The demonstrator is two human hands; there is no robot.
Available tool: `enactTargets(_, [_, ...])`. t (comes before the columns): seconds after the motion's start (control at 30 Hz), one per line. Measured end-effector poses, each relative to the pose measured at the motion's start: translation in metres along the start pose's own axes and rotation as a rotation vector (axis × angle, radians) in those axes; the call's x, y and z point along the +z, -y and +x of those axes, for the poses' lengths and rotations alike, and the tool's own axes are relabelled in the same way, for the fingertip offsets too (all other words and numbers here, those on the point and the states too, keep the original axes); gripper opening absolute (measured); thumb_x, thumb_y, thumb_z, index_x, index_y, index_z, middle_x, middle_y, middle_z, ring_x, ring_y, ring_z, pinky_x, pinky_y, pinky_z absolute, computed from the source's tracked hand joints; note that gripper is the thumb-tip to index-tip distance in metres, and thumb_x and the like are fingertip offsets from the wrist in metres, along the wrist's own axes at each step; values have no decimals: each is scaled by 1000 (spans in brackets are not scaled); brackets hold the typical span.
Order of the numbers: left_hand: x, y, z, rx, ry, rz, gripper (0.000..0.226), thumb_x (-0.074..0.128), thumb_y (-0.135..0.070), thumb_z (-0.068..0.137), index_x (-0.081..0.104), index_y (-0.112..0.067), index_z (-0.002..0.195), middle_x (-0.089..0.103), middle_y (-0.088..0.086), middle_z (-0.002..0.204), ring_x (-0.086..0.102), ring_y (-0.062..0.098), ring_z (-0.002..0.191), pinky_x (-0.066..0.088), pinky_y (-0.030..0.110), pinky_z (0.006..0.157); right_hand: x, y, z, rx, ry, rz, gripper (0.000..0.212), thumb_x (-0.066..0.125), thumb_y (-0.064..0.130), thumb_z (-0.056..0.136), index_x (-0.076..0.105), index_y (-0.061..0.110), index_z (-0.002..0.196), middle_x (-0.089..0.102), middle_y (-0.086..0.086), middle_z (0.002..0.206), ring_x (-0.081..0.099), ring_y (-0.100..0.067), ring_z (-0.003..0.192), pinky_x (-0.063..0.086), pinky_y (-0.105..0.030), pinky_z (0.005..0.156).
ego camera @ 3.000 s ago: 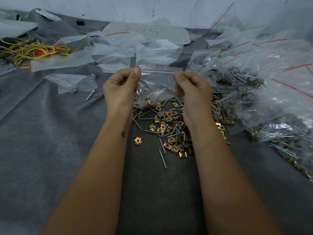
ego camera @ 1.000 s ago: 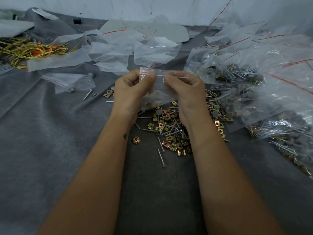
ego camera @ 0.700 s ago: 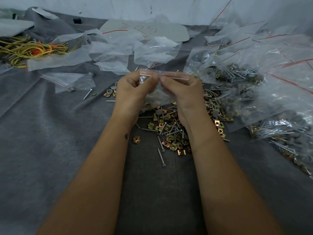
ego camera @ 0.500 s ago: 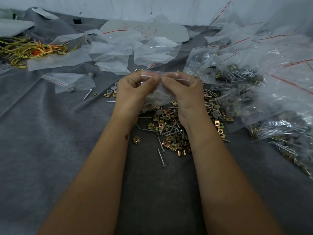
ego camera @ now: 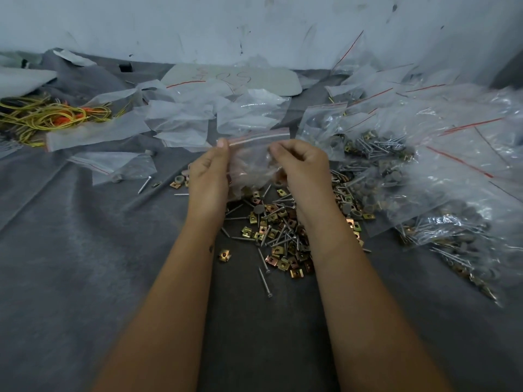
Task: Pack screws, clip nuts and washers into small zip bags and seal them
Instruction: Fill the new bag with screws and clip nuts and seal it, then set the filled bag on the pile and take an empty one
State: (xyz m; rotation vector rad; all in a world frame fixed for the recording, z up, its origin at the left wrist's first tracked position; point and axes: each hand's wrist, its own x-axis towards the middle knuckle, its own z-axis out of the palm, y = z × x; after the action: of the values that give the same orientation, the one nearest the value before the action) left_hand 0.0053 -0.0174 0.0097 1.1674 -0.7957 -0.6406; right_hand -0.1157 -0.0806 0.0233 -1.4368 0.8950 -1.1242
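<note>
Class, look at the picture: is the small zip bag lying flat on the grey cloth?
No: both the left hand and the right hand hold the small zip bag up above the loose screws and clip nuts.

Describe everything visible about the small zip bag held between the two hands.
The small zip bag is clear, crinkled plastic with a red line along its zip strip at the top. It hangs upright above the loose pile of clip nuts and screws, blurred by motion. The left hand pinches its top left corner; the right hand grips its right side. Its contents are unclear.
</note>
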Motion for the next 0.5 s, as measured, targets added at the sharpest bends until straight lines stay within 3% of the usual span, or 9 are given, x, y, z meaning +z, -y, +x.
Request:
enactTargets(0.1, [17,-6,3,-15,53,125,32,42,-35,104,69,-20,100,73,-7,87,64,-1,71,50,16,61,-5,18,11,11,-129,113,10,64,15,92,70,15,84,64,5,65,58,-7,48,44,-17,44])
enactTargets(0.2, [42,-14,11,-30,111,157,33,47,-34,102,60,-23,130,62,-7,127,56,-2,112,44,19,96,-24,43,34,-20,-250,177,16,64,10,92,64,11,75,61,5,56,61,-11,47,44,-18,44])
enactTargets(0.27, [55,-17,16,-62,138,120,39,47,-34,102,52,-26,140,55,-6,139,49,4,125,38,19,96,-44,57,54,-19,-359,246,17,62,8,93,62,9,76,61,2,57,63,-13,49,45,-20,46])
enactTargets(0.33, [64,-15,18,-57,151,108,35,47,-32,102,54,-29,136,58,-8,134,52,-7,114,41,7,81,-64,64,70,-14,-443,375,10,60,6,94,63,6,103,69,-4,81,69,-15,68,51,-21,61])
enactTargets(0.37, [66,-13,17,-51,151,116,33,47,-31,102,56,-30,133,60,-12,127,52,-18,102,40,0,71,-72,63,77,-2,-463,420,35,60,6,94,53,8,128,67,-9,108,69,-16,87,51,-22,73])
enactTargets(0.4, [67,-11,17,-48,150,133,31,47,-31,101,57,-31,131,61,-18,120,51,-25,92,39,-3,65,-80,59,83,40,-463,406,60,61,9,93,35,15,146,53,-12,135,63,-19,108,47,-23,83])
enactTargets(0.43, [67,-7,16,-48,148,151,30,48,-29,101,58,-32,129,60,-22,115,50,-28,84,40,-2,63,-83,55,85,87,-472,336,76,63,13,92,19,23,153,36,-10,151,53,-23,123,42,-26,88])
enactTargets(0.5, [64,0,14,-58,134,153,31,48,-22,100,57,-28,129,60,-21,111,53,-23,67,45,3,59,-75,46,78,144,-464,182,85,64,17,90,11,34,154,17,-3,159,40,-29,135,37,-34,89])
